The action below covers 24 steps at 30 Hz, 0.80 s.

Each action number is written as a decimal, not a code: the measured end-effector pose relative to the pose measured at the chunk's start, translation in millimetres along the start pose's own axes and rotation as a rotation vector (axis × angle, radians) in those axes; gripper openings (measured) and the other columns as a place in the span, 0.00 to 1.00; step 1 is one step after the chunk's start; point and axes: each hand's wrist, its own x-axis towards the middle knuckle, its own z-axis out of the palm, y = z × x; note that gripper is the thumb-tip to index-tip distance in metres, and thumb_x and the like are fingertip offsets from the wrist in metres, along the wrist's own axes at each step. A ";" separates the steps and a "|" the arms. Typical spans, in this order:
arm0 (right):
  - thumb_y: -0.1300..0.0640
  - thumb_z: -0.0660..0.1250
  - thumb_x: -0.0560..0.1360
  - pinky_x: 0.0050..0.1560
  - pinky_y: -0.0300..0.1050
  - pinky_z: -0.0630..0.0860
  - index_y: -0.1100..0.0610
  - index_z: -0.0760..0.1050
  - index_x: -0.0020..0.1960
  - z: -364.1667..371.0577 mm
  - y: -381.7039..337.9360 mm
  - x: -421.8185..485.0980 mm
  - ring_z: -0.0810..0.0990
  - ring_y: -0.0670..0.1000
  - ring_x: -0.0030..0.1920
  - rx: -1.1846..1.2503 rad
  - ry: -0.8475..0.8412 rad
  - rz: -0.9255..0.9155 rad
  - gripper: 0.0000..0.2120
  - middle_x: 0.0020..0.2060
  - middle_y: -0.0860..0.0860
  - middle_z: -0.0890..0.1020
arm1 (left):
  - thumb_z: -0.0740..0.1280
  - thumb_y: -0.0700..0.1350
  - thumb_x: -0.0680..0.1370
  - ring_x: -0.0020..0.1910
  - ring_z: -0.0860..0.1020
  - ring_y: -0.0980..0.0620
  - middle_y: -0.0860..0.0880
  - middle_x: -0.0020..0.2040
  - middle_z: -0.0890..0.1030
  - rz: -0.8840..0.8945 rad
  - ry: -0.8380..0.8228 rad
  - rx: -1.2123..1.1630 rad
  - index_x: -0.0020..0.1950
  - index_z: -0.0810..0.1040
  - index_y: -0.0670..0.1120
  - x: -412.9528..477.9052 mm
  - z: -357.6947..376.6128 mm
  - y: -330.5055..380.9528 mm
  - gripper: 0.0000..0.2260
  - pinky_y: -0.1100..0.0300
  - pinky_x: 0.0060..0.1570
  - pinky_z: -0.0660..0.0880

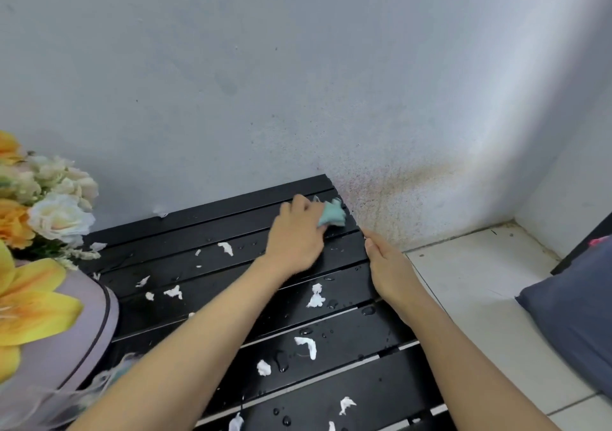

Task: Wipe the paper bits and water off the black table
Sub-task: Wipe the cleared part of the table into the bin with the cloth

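- The left hand (294,235) had its grip closed on a bunched teal cloth (331,216), pressing it to the far right corner of the black slatted tabletop (205,218), close to the wall (298,66).
- The right hand (390,265) lay flat and open along the tabletop's right edge, holding nothing; it appeared to steady the piece.
- The cloth looked soft, light and limp; balled in the palm with the fingers spread over it seemed the surest hold, since a loose corner would likely drag and skip over the gaps between slats.
- White paper bits (315,295) lay scattered across the middle and near slats, wet-looking and flattened; they would probably cling and smear instead of sliding, and tear if pinched.
- Water drops (368,310) beaded on the glossy slats, mostly toward the right and near side; the surface looked slick.
- A bouquet of artificial flowers (49,205) in a pale round box (82,324) crowded the left end, and a dark cushion (576,318) sat on the tiled floor (480,285) to the right.
- Judged from the litter left, most of the wiping was not yet done.
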 end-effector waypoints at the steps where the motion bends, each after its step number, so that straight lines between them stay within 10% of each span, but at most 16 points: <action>1: 0.50 0.50 0.84 0.71 0.49 0.65 0.44 0.69 0.72 0.2 -0.3 0.0 0.70 0.47 0.68 0.004 0.002 -0.003 0.19 0.68 0.44 0.74 | 0.60 0.50 0.80 0.54 0.68 0.47 0.48 0.57 0.69 0.092 -0.053 -0.080 0.65 0.71 0.51 -13.0 -3.4 5.5 0.14 0.53 0.53 0.70; 5: 0.52 0.50 0.84 0.72 0.46 0.62 0.48 0.69 0.73 -0.2 -2.6 -1.9 0.69 0.48 0.70 0.039 0.000 -0.007 0.19 0.69 0.46 0.73 | 0.63 0.49 0.75 0.33 0.70 0.55 0.53 0.34 0.73 0.295 -0.329 -0.581 0.39 0.77 0.49 2.5 -39.0 -9.6 0.07 0.58 0.35 0.66; 10: 0.52 0.49 0.84 0.71 0.46 0.64 0.44 0.70 0.70 -1.8 -3.2 -4.2 0.70 0.44 0.67 0.068 -0.016 -0.023 0.18 0.65 0.41 0.74 | 0.57 0.49 0.81 0.59 0.69 0.40 0.42 0.61 0.70 -0.263 -0.040 -0.122 0.63 0.72 0.47 55.9 -11.5 -33.9 0.13 0.49 0.56 0.68; 16: 0.55 0.50 0.85 0.68 0.42 0.64 0.50 0.69 0.72 -1.4 -1.3 0.7 0.70 0.44 0.66 0.055 -0.013 -0.054 0.18 0.65 0.44 0.74 | 0.60 0.50 0.80 0.55 0.68 0.46 0.48 0.59 0.69 0.050 0.009 -0.054 0.69 0.70 0.51 -15.0 1.6 15.9 0.17 0.53 0.55 0.69; 20: 0.54 0.50 0.84 0.70 0.47 0.65 0.50 0.70 0.72 0.8 1.0 2.5 0.70 0.47 0.68 0.060 -0.015 -0.056 0.19 0.67 0.46 0.75 | 0.61 0.46 0.77 0.43 0.73 0.49 0.49 0.39 0.75 0.261 -0.205 -0.501 0.43 0.77 0.50 -30.4 -36.1 6.0 0.06 0.52 0.45 0.70; 24: 0.51 0.48 0.84 0.73 0.51 0.64 0.46 0.68 0.73 -0.2 1.8 2.3 0.69 0.46 0.70 0.092 -0.048 -0.028 0.20 0.69 0.44 0.73 | 0.58 0.49 0.79 0.57 0.72 0.39 0.42 0.56 0.75 -0.206 0.038 -0.259 0.59 0.76 0.51 20.3 -34.0 -49.0 0.12 0.49 0.56 0.69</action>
